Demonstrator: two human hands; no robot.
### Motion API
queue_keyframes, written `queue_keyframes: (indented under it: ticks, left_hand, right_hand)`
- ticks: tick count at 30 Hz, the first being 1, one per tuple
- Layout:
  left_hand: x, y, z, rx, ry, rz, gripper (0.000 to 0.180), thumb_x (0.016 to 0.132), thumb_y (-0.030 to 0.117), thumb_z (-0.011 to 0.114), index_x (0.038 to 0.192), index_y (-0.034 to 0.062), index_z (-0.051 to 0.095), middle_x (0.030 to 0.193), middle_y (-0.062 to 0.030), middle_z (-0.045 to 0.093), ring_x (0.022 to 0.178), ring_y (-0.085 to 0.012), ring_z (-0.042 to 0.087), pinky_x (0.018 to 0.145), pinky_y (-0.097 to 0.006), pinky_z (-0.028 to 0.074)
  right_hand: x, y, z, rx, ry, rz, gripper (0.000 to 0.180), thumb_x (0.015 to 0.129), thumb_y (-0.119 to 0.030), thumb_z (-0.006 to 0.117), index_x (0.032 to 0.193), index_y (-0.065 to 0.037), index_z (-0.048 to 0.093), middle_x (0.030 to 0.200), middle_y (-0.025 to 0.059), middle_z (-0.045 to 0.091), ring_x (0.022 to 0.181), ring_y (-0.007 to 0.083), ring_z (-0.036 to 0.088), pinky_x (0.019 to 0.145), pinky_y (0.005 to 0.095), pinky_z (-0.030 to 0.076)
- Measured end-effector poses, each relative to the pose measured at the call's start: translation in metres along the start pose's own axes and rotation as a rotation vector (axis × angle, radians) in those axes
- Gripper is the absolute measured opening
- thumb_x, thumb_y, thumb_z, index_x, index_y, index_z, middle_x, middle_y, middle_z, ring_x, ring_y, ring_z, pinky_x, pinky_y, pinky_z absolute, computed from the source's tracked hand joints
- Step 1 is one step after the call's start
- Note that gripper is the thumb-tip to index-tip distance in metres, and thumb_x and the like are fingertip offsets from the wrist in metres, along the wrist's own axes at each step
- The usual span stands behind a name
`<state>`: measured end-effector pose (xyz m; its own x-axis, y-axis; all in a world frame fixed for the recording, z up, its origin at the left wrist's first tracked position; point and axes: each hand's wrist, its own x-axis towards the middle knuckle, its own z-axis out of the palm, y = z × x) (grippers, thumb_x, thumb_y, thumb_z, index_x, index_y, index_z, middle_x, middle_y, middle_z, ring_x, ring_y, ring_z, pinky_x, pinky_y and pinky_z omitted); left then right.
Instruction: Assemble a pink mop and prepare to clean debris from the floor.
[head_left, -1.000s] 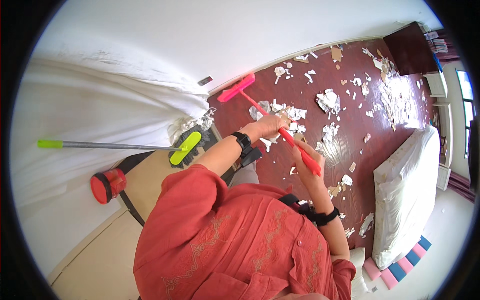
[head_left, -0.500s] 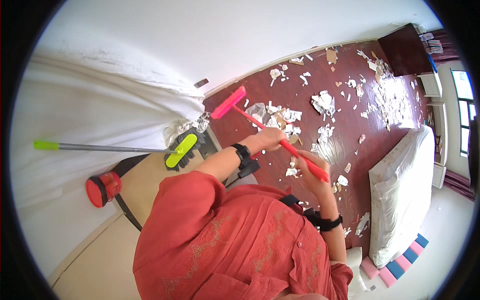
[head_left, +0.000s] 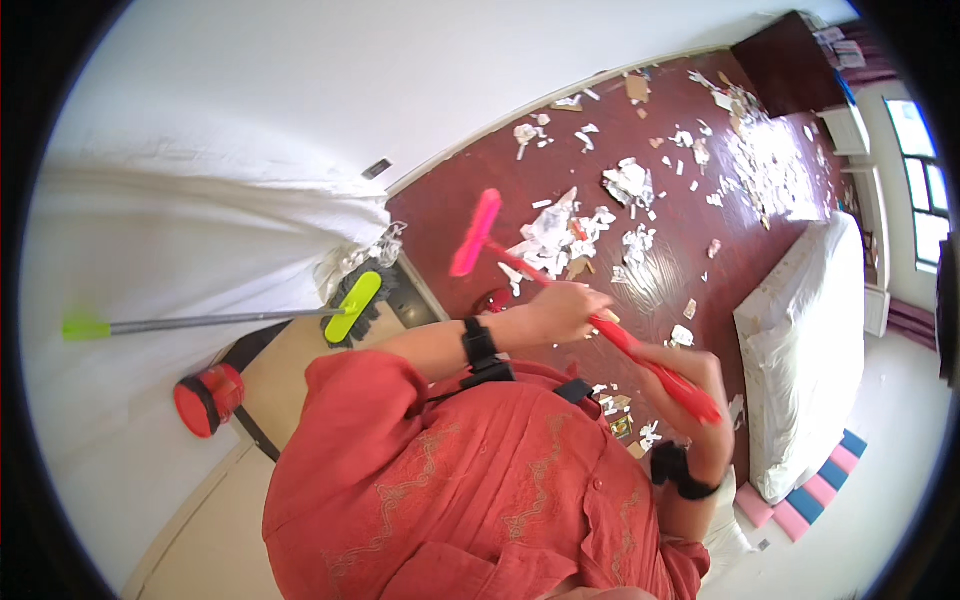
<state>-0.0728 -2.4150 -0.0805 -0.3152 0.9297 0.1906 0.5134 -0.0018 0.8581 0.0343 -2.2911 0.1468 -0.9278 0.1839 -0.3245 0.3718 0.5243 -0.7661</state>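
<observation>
A broom with a bright pink head (head_left: 476,232) and a red handle (head_left: 625,342) slants across the space in front of me. My left hand (head_left: 568,310) is closed around the middle of the handle. Nearer its end, my right hand (head_left: 692,385) grips the handle too, slightly smeared by motion. Just beyond the broom head lies a pile of crumpled white paper (head_left: 550,235) on the dark red wooden floor (head_left: 430,225). Whether the bristles touch the floor cannot be made out. A red shoe (head_left: 492,300) shows below the handle.
On the left, a green mop (head_left: 355,305) with a grey pole leans over a tan board, beside a red bucket (head_left: 210,400). White fabric (head_left: 200,250) hangs along the wall. Paper scraps (head_left: 630,183) litter the floor; a plastic-wrapped mattress (head_left: 800,350) stands at right.
Both hands have shifted right and nearer with the broom. Its head has turned more upright in the view. The red shoe has come into sight, and the paper by the head looks rearranged.
</observation>
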Motion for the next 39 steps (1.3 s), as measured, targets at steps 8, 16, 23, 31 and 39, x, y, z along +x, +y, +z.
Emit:
queue_keyframes:
  ticks: [8, 16, 23, 31, 39]
  left_hand:
    - [-0.021, -0.039, 0.04, -0.013, -0.223, -0.088, 0.026, 0.077, 0.015, 0.064, 0.103, 0.0108, 0.062, 0.08, -0.0153, 0.066, 0.079, -0.0378, 0.064, 0.069, -0.049, 0.05]
    - [0.044, -0.006, 0.041, -0.105, -0.142, 0.057, 0.029, 0.084, 0.01, 0.059, 0.112, 0.0028, 0.062, 0.09, -0.016, 0.066, 0.086, -0.0343, 0.064, 0.073, -0.041, 0.051]
    - [0.071, 0.073, 0.001, -0.105, -0.187, 0.032, 0.028, 0.093, 0.013, 0.057, 0.117, -0.0009, 0.063, 0.103, -0.017, 0.07, 0.089, -0.0231, 0.07, 0.077, -0.032, 0.053]
    - [0.079, 0.177, 0.009, -0.33, -0.722, 0.017, 0.029, 0.1, 0.009, 0.047, 0.123, -0.0042, 0.057, 0.078, -0.0024, 0.06, 0.069, -0.0091, 0.057, 0.065, -0.025, 0.05]
    - [0.099, 0.233, 0.064, -0.385, -0.976, 0.152, 0.025, 0.085, 0.004, 0.059, 0.109, -0.0016, 0.065, 0.099, -0.0111, 0.068, 0.094, -0.02, 0.064, 0.088, -0.035, 0.05]
  right_hand:
    - [-0.007, 0.056, 0.039, 0.238, 0.076, 0.135, 0.02, 0.082, -0.006, 0.065, 0.101, 0.001, 0.069, 0.087, 0.0154, 0.069, 0.074, 0.0226, 0.067, 0.07, 0.0312, 0.051]
    - [-0.037, 0.058, 0.028, -0.031, 0.364, -0.116, 0.038, 0.08, -0.008, 0.069, 0.117, -0.002, 0.062, 0.1, 0.0173, 0.067, 0.081, 0.0258, 0.07, 0.069, 0.0316, 0.053]
    - [-0.1, 0.145, 0.046, 0.186, 0.575, 0.133, 0.041, 0.083, -0.012, 0.068, 0.122, -0.003, 0.06, 0.113, 0.0157, 0.062, 0.081, 0.0235, 0.067, 0.07, 0.031, 0.055]
    - [-0.097, 0.199, 0.125, 0.176, 0.818, -0.042, 0.06, 0.083, -0.028, 0.07, 0.135, -0.011, 0.047, 0.123, 0.0194, 0.056, 0.103, 0.0406, 0.06, 0.088, 0.0451, 0.049]
    - [-0.161, 0.276, 0.192, 0.183, 0.871, 0.411, 0.02, 0.088, -0.026, 0.06, 0.093, -0.007, 0.061, 0.09, 0.0148, 0.065, 0.091, 0.0353, 0.063, 0.076, 0.0473, 0.049]
